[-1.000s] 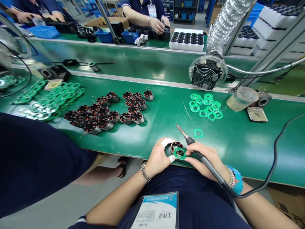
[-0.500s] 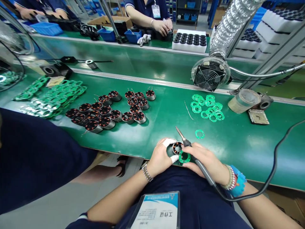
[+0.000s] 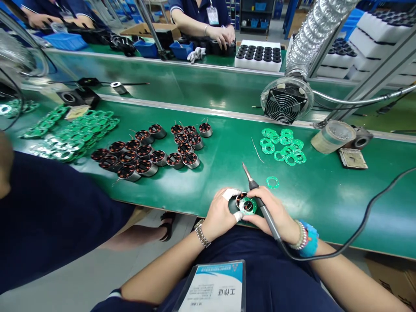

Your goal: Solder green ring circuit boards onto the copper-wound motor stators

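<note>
My left hand [image 3: 218, 214], with white wraps on thumb and forefinger, is closed around a motor stator [image 3: 239, 198] with copper windings in a metal ring. A round green circuit board [image 3: 253, 211] overlaps the stator's near right side, pinched between thumb and fingers of my right hand [image 3: 281, 214]. Whether the board is seated on the stator I cannot tell. That same hand also carries a soldering iron [image 3: 267, 215], its bare tip pointing up and away over the bench. A single loose circuit board [image 3: 276, 183] lies just beyond the right hand.
Several stators [image 3: 146, 167] stand in groups left of centre, beside sheets of green boards [image 3: 81, 130]. Loose boards [image 3: 287, 149], a solder wire [image 3: 257, 150], a cup [image 3: 333, 138] and a fan [image 3: 284, 106] are right. The iron's cable [image 3: 367, 214] loops rightward. A person [image 3: 32, 208] is close on the left.
My right hand has moved left, bringing the circuit board further over the stator. The soldering iron has tilted more upright. My left hand stays nearly in place.
</note>
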Tool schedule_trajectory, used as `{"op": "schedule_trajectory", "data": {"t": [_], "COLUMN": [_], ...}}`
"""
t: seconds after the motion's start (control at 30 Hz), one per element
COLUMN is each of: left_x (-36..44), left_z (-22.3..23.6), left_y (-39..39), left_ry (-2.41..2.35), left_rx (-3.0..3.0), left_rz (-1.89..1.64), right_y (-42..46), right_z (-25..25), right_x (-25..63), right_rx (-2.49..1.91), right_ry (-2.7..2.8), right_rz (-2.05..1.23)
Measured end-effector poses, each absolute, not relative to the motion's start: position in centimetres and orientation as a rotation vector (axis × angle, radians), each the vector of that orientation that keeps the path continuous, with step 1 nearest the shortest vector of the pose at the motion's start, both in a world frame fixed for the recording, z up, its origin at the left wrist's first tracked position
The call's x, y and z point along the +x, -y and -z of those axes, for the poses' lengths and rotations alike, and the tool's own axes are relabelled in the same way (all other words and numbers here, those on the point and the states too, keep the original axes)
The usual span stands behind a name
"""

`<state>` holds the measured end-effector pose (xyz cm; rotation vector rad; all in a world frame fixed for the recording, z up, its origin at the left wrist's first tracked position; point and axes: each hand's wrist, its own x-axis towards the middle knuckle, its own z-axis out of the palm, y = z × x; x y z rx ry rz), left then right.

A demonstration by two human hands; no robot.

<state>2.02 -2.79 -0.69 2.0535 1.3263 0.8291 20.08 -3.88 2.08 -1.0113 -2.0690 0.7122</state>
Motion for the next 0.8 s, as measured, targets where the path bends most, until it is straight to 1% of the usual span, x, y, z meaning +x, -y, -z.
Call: {"op": "schedule_trajectory", "data": {"t": [0.17, 0.3, 0.5, 0.63, 0.8], "left_x": [2.4, 2.2, -0.3, -0.8, 0.4], "left_z": [0.8, 0.8, -0.1, -0.8, -1.5], "left_y": [3.0, 3.1, 2.0, 1.4, 1.4], "left_ry": [-1.34, -1.355, -1.157, -1.158, -1.124], "left_rx": [2.098, 2.104, 1.98, 1.76, 1.258], "left_rz": [-0.851, -0.851, -0.721, -0.712, -0.759], "right_y": [3.7, 3.4, 2.7, 2.6, 2.8], "right_z": [-0.4, -0.1, -0.7, -0.8, -1.1], "right_x": [18.7, 19.0, 20.2, 20.4, 20.3], "right_rx": [-1.065, -1.019, -0.989, -0.986, -0.94], "right_ry": [1.963, 1.98, 2.029, 2.055, 2.055], "right_rz": [-0.647, -0.7, -0.788, -0.8, -0.748]}}
